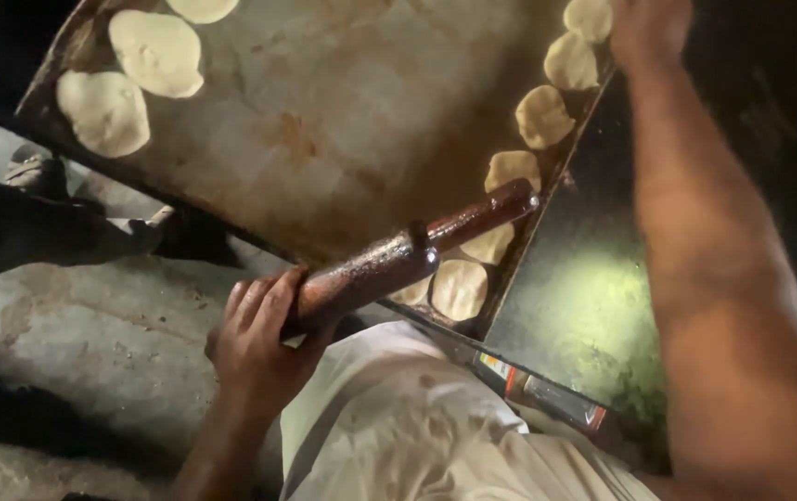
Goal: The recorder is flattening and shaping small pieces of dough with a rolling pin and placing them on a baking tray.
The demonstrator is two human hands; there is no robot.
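Left hand (259, 339) is gripping the rolling pin (408, 255) over the tray's (324, 121) near edge; right hand (649, 28) is reaching to the far-right corner beside dough discs (543, 116), grip indeterminate.

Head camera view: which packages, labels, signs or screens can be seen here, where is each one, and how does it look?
Printed label strip: on the dark edge below the metal tray, near the person's white garment; long and narrow, with red, yellow, white and grey patches.
No signs or screens show.
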